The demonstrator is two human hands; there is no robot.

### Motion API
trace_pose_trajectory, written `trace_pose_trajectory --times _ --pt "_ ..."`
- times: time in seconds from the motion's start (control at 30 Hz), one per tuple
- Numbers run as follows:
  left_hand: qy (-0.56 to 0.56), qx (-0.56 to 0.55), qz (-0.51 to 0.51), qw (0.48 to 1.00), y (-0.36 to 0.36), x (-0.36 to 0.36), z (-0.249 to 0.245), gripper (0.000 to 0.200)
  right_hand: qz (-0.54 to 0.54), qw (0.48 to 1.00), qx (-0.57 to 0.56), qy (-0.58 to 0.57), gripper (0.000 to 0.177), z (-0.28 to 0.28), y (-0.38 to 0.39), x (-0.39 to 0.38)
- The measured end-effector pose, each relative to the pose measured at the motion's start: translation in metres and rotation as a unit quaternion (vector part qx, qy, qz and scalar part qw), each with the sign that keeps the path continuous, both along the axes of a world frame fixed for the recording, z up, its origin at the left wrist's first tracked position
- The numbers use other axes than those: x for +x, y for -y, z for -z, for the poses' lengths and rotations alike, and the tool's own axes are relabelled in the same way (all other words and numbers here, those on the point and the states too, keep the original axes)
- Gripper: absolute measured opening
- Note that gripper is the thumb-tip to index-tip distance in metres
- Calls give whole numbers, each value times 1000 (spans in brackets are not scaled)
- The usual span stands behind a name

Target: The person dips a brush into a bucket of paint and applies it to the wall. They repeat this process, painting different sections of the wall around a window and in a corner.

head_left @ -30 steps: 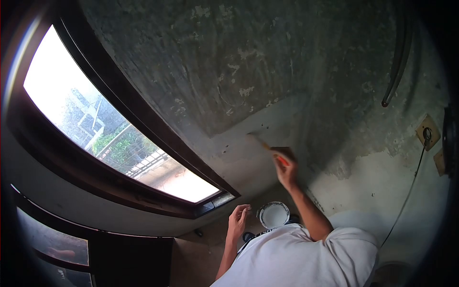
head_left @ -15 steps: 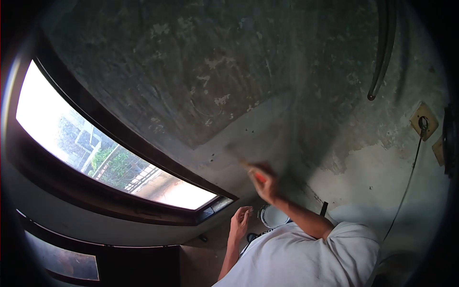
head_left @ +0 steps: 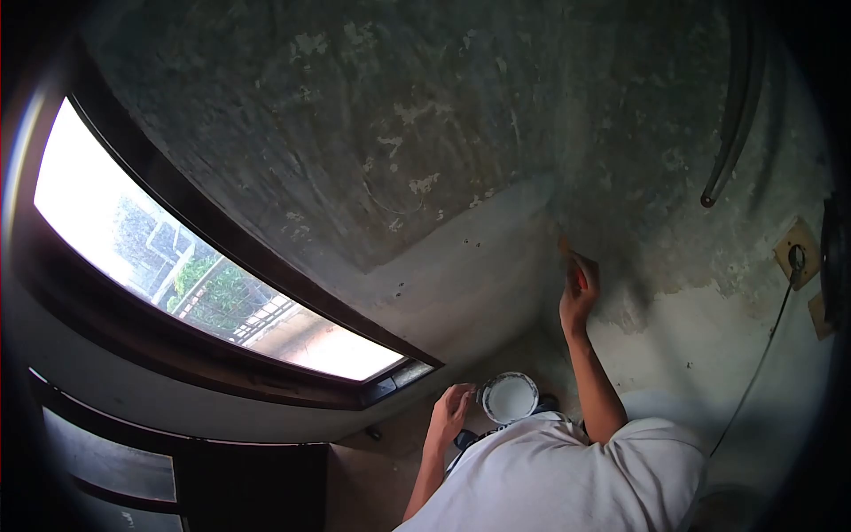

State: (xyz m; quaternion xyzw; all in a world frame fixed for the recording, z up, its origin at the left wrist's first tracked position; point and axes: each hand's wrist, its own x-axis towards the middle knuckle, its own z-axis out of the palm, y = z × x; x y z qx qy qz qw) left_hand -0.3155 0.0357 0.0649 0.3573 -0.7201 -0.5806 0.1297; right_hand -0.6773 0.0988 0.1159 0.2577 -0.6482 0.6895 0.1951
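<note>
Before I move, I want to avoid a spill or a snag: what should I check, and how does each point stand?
1. Slim tool gripped in the right hand: ok.
2. Tool's tip touching the wall: cannot tell; it is too dim and small.
3. Bucket upright, mouth up: ok.
4. Left hand gripping the bucket: cannot tell; its fingers are beside the rim.
5. Right arm clear of the hanging cable: ok, the cable hangs well to its right.
</note>
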Motion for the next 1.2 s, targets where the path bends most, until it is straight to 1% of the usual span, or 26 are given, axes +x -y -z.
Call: trace_pose_trajectory --times 0.03,0.07,0.13,0.2,0.27,0.3,0.37,0.4,0.47,0.5,0.57,0.6,0.63,0.67,0.73,0.8,0.83,0.9,0.93,1.0,1.07,1.1,1.13,1.2 --pt "-1 1 -2 1000 2 0 1 26 24 999 -10 20 19 5 0 -3" --pt "-1 0 -9 1000 3 1 4 26 22 1000 -6 21 19 14 5 3" --pt "-8 -7 -17 1000 2 4 11 25 -69 996 57 -33 19 16 24 42" --pt "-1 -7 -12 1000 0 2 6 25 -119 990 48 -56 21 11 38 84" --pt "-6 -25 -6 1000 -1 -4 0 25 -175 983 43 -31 22 9 42 113" --pt "-4 -23 -7 1000 -1 -6 -1 25 -176 983 45 -29 22 10 44 123" --pt "-11 -27 3 1000 -3 -10 -3 25 -297 953 52 -7 23 13 45 137" --pt "-11 -37 18 999 -3 -12 -2 25 -295 954 55 -6 23 9 46 145" --pt "-2 -44 41 998 -3 -15 -2 25 -428 900 71 -34 20 -1 46 156" --pt "6 -55 60 997 -2 -17 -5 25 -430 899 72 -35 20 1 46 155" --pt "-4 -44 49 998 -7 -19 -12 25 -397 915 74 -4 21 8 51 150" --pt "-14 -32 40 999 -9 -20 -16 25 -330 940 71 -49 20 13 52 132" --pt "-17 -33 33 999 -8 -19 -17 25 -289 955 53 49 19 22 48 119" --pt "-10 -20 30 999 -7 -17 -17 26 -288 943 36 161 17 49 44 99" --pt "-7 -2 18 1000 -8 -10 -15 28 -149 987 51 19 20 30 20 57" --pt "4 -17 29 999 -6 0 -11 27 -53 997 50 23 22 54 4 20" --pt "0 -14 23 1000 -6 4 -11 27 -58 997 53 19 22 47 -3 10" --pt "-7 -4 2 1000 -6 11 -10 24 28 998 35 37 23 27 -15 -9" --pt "-4 0 -2 1000 -5 15 -6 24 26 998 39 31 23 16 -11 -10" --pt "-9 -12 -5 1000 -3 20 4 25 36 997 25 -61 22 -1 8 5" --pt "-9 -21 -3 1000 -2 19 2 26 -65 996 52 -44 23 -22 35 58" --pt "-14 -20 -2 1000 -2 18 1 26 -86 990 56 -95 22 -25 49 90" --pt "-9 -18 3 1000 -1 17 2 26 -135 982 96 -86 22 -39 50 125" --pt "-8 4 8 1000 1 10 -11 26 -250 964 32 -84 23 -57 62 175"
